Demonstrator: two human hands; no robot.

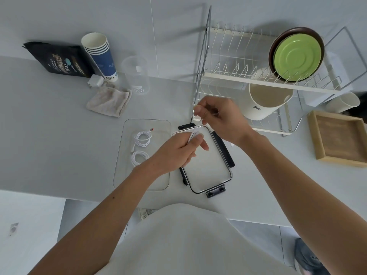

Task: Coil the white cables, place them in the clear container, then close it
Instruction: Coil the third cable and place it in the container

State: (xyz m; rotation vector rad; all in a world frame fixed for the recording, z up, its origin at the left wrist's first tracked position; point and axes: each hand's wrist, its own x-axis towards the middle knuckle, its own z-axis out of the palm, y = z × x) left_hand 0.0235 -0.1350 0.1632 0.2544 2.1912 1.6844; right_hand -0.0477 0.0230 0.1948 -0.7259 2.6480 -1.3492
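1. The left hand (178,150) curls its fingers round a small bundle of white cable (193,134), holding it over the far end of the lid (210,171)
2. The right hand (220,118) pinches a strand of that cable between thumb and fingers, just beyond the left hand
3. The clear container (139,182) stands open on the table (49,135), just left of the lid, with two coiled cables (142,138) lying inside
4. A dish rack (248,80) stands at the far right

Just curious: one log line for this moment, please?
left hand and right hand: holding cable | container: open, two coils inside | lid: off, alongside
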